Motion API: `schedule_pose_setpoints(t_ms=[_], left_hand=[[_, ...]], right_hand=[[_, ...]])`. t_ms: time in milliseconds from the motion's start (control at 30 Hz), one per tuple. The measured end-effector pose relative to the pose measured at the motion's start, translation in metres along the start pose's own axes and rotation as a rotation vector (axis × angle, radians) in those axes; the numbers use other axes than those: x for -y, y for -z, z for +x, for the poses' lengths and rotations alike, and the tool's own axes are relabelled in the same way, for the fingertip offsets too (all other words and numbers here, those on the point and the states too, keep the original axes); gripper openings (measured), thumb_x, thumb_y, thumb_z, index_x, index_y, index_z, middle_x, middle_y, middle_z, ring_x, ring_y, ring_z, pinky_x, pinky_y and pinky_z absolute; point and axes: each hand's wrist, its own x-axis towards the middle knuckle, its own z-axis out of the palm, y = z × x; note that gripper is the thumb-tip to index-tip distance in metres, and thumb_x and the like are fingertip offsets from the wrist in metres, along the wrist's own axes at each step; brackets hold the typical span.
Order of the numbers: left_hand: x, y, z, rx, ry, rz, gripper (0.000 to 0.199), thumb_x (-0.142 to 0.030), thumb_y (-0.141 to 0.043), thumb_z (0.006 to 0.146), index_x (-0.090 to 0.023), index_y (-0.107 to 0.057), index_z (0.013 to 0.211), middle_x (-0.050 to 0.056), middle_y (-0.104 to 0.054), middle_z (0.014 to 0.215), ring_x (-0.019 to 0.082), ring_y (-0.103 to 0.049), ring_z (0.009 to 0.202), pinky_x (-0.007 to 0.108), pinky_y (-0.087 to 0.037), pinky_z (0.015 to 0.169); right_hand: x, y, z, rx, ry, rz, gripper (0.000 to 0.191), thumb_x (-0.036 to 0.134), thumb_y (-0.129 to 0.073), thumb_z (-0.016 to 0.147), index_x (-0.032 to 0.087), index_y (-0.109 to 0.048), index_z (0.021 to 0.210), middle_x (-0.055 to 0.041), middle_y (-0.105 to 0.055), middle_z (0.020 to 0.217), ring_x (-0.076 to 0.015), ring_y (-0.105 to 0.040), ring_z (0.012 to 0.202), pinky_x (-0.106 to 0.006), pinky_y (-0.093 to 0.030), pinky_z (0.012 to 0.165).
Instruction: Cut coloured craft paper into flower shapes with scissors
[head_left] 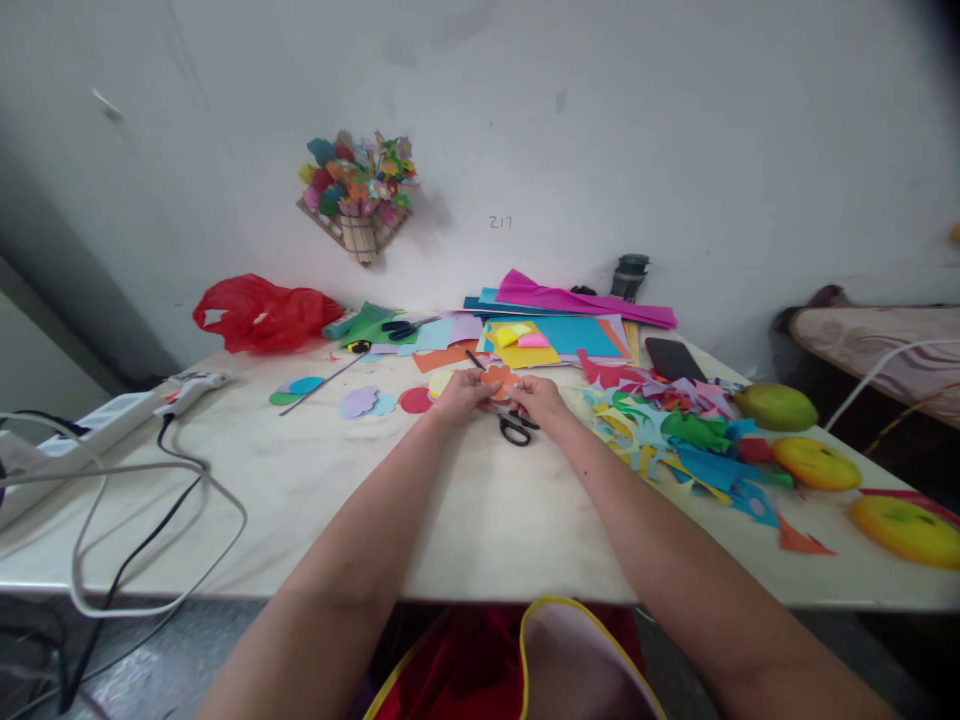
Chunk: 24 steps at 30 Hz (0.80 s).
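Above the white table (300, 530), I pinch an orange scalloped paper piece (498, 381) between the fingertips of my left hand (463, 392) and my right hand (540, 398); black-handled scissors (516, 429) lie just below, with multicoloured paper scraps (675, 430) to the right.

A craft corner is being suggested by coloured paper scraps (690, 430) lying at three o'clock and scissors (514, 430) lying centrally.
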Motion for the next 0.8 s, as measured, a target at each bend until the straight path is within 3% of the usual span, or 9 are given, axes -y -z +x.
schedule_pose_setpoints(t_ms=[200,400,633,800], left_hand=[[0.001,0.0,0.001,-0.067,-0.004,-0.035,0.039,-0.042,-0.083,0.058,-0.013,-0.061,0.073,0.002,-0.066,0.064,0.014,-0.064,0.057,0.024,-0.05,0.057],[-0.001,0.01,0.003,-0.224,-0.075,-0.222,0.038,-0.04,-0.084,0.059,-0.014,-0.06,0.074,0.003,-0.066,0.071,0.02,-0.07,0.076,0.03,-0.055,0.071],[-0.004,0.015,0.0,-0.325,-0.092,-0.329,0.043,-0.041,-0.086,0.053,-0.013,-0.062,0.076,0.004,-0.068,0.076,0.02,-0.071,0.076,0.032,-0.056,0.077],[-0.006,0.014,0.0,-0.342,-0.094,-0.362,0.042,-0.039,-0.086,0.056,-0.013,-0.064,0.08,0.003,-0.069,0.077,0.019,-0.07,0.075,0.034,-0.056,0.083]], right_hand=[[0.0,0.003,0.0,0.006,0.012,-0.115,0.018,0.033,-0.065,0.072,0.02,-0.056,0.061,0.004,-0.054,0.046,-0.0119,-0.05,0.044,-0.023,-0.04,0.047],[0.011,0.014,-0.011,0.09,0.211,-0.7,0.012,0.034,-0.067,0.074,0.022,-0.067,0.072,-0.0026,-0.07,0.071,-0.0194,-0.064,0.071,-0.027,-0.039,0.063],[0.028,0.024,-0.023,0.345,0.279,-1.05,0.031,0.034,-0.062,0.075,0.022,-0.068,0.102,-0.0087,-0.072,0.098,-0.0253,-0.064,0.087,-0.029,-0.039,0.067],[0.031,0.022,-0.025,0.378,0.307,-1.156,0.04,0.028,-0.056,0.077,0.021,-0.065,0.115,-0.0122,-0.07,0.111,-0.0287,-0.064,0.097,-0.032,-0.04,0.071]])
